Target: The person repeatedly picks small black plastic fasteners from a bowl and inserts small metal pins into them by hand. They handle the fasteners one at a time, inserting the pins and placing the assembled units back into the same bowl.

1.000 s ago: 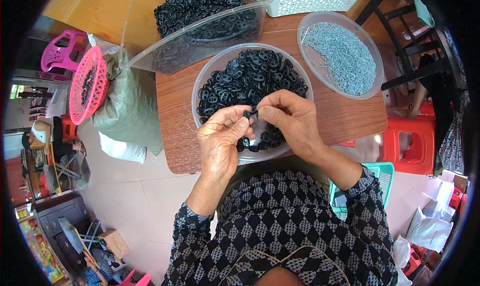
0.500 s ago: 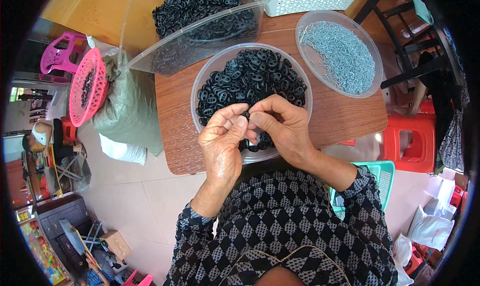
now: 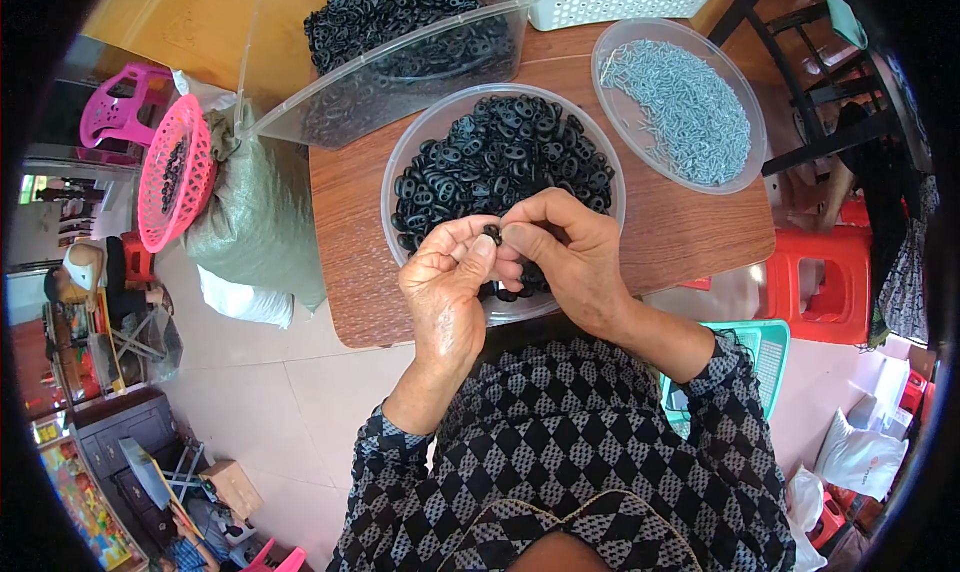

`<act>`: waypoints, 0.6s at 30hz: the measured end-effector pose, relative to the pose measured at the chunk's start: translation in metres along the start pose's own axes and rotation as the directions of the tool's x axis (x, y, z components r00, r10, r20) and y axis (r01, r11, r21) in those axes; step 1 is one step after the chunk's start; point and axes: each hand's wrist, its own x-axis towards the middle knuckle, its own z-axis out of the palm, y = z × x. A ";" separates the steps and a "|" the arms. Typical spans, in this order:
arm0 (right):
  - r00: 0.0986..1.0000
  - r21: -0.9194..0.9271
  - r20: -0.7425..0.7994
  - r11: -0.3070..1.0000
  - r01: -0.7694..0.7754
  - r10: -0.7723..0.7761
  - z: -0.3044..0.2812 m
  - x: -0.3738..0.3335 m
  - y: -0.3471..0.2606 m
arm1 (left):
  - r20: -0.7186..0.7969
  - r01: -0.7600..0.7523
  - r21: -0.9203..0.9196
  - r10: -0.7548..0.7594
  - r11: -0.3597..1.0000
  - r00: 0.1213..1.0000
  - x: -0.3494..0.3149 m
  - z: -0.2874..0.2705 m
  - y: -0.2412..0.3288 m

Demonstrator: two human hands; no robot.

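Observation:
Between my two hands, over the near part of a round clear tub (image 3: pixel 389 204), is a small black oval piece with two holes (image 3: pixel 492 234). My left hand (image 3: pixel 445 292) pinches it between thumb and fingers. From the other side, my right hand (image 3: pixel 575 257) closes thumb and forefinger on it; whether a smaller part sits in that pinch is hidden. Many like black two-holed pieces (image 3: pixel 500 152) heap up in the tub. To the right, a round clear shallow tray (image 3: pixel 756 172) carries a pile of small silvery metal pins or screws (image 3: pixel 685 112).
A clear bin (image 3: pixel 400 87) of black pieces leans at the back left, beside a white perforated basket (image 3: pixel 625 0). All stand on a brown wooden table (image 3: pixel 350 242). Left are a pink basket (image 3: pixel 205 172) and a green sack (image 3: pixel 260 212); right, a red stool (image 3: pixel 825 282) and green crate (image 3: pixel 768 362).
The black piece has turned slightly between my fingertips and shows more of its face. Both hands stay nearly in place.

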 end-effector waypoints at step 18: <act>0.920 -0.388 0.055 0.841 0.377 -0.387 0.005 0.002 -0.001 | -0.046 -0.141 0.103 0.147 0.985 0.988 -0.008 0.002 -0.010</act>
